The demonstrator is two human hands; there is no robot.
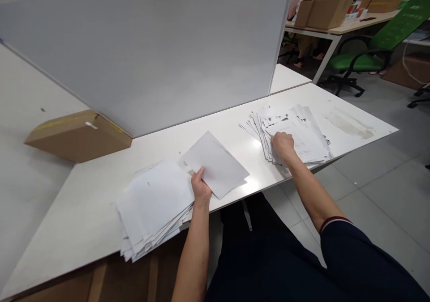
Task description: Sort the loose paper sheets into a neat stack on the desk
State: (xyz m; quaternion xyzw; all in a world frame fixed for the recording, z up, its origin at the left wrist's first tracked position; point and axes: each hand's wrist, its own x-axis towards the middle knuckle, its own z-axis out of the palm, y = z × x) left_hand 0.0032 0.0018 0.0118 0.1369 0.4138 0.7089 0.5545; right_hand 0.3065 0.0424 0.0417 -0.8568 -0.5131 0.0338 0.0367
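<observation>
My left hand (201,185) is closed on the near left edge of a sheet of paper (223,165), with the thumb on top. That sheet is tilted over the white table, and whether it is more than one sheet I cannot tell. Left of this hand, a thick stack of paper (157,203) lies blank side up, its edges uneven and jutting past the table's front edge. Farther right, my right hand (283,146) has its fingers curled together at the left edge of the top sheet on a second, looser pile of printed papers (307,134). Its fingertips are partly hidden.
A large grey-white board (174,60) stands along the table's (90,230) back. One cardboard box (80,134) sits at the back left. Beyond the right end are a green office chair (361,61), a desk with cardboard boxes (329,13), and part of a person's feet (298,63).
</observation>
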